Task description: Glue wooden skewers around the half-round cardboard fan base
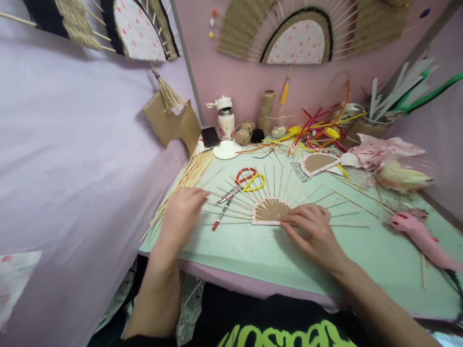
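A cardboard half-circle (269, 212) edged with pink-spotted cloth lies flat on the table, thin wooden sticks (274, 180) fanning out from its curve. My right hand (311, 229) holds its right part, fingertips on the cardboard and thumb by the straight lower edge. To the left, my left hand (183, 217) is raised with fingers pinched together near the outer ends of the left sticks. Whatever is between those fingers is not clear. Between that hand and the half-circle are scissors (237, 188) with red and yellow handles and a red-ended pen (220, 217), partly under the sticks.
Loose sticks (195, 176) are heaped at the table's left edge. A pink glue gun (419, 236) lies at the right. Behind stand a white bottle (226, 125), twine balls (244, 133) and pipe cleaners (314, 127). Another cloth-edged half-circle (318, 163) lies at back right.
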Demonstrator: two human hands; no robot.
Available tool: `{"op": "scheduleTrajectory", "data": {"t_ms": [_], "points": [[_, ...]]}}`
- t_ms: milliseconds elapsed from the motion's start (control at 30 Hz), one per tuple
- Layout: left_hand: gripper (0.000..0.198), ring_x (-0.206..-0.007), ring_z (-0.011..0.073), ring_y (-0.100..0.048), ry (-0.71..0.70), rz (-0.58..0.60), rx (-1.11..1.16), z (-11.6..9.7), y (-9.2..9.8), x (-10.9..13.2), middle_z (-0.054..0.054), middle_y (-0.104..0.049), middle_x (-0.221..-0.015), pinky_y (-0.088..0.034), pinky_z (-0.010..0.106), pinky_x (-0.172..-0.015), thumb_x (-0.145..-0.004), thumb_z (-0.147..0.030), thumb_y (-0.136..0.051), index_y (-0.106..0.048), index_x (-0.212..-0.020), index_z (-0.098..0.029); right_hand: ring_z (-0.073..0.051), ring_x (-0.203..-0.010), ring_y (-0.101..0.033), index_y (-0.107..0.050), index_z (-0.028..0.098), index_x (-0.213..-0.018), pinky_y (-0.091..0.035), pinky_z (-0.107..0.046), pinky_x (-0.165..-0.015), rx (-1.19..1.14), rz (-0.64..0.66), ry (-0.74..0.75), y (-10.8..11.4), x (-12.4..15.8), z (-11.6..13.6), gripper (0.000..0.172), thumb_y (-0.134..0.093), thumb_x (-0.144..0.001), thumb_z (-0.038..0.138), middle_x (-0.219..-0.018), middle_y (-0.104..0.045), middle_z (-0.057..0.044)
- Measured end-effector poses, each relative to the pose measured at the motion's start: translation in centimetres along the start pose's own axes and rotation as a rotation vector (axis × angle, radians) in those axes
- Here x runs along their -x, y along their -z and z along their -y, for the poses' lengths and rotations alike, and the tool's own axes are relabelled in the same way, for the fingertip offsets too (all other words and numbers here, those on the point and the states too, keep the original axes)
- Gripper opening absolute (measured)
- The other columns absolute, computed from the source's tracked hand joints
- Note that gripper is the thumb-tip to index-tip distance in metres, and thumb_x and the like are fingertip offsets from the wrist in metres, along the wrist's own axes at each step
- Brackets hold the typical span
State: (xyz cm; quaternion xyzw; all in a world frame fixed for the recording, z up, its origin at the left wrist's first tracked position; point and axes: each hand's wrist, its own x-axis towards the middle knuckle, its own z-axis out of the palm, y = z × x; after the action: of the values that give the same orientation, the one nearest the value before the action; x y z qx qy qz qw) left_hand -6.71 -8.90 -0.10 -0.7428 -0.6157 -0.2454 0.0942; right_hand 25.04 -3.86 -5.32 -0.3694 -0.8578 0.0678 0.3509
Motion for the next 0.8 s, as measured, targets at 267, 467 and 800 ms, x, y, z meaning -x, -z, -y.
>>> {"op": "scheduleTrajectory", "data": {"t_ms": [267, 467, 800], "points": [[0.025, -0.100, 0.0209, -0.064, 0.220, -0.016, 0.147, 3.1, 3.0, 1.8, 0.005, -0.071, -0.104, -0.049, 0.035, -0.091, -0.092, -0.036, -0.052, -0.071, -0.099, -0.022, -0.023, -0.080, -0.060, -0.069, 0.025, -0.082, -0.040, -0.041, -0.078, 0.187, -0.178, -0.051, 5.6, 2.7, -4.2, 0.019, -0.057, -0.089, 0.038, -0.078, -0.068, -0.005], [0.027, -0.102, 0.0229, -0.064, 0.287, 0.138, 0.303, 4.1, 0.2, 1.4, 0.007, -0.072, -0.106, -0.049, 0.038, -0.093, -0.089, -0.039, -0.052, -0.072, -0.095, -0.021, -0.024, -0.078, -0.062, -0.068, 0.026, -0.078, -0.041, -0.042, -0.076, 0.244, -0.196, -0.079, 5.8, 4.2, -5.6, 0.025, -0.053, -0.090, 0.042, -0.076, -0.070, -0.006], [0.034, -0.096, 0.0186, -0.064, 0.526, 0.142, 0.441, 4.4, -3.0, 3.0, 0.006, -0.072, -0.104, -0.048, 0.034, -0.090, -0.089, -0.025, -0.040, -0.064, -0.112, -0.017, -0.023, -0.074, -0.061, -0.065, 0.024, -0.079, -0.041, -0.041, -0.072, 0.173, -0.238, -0.071, 2.8, 4.5, -4.6, 0.019, -0.056, -0.090, 0.037, -0.075, -0.068, -0.005]]}}
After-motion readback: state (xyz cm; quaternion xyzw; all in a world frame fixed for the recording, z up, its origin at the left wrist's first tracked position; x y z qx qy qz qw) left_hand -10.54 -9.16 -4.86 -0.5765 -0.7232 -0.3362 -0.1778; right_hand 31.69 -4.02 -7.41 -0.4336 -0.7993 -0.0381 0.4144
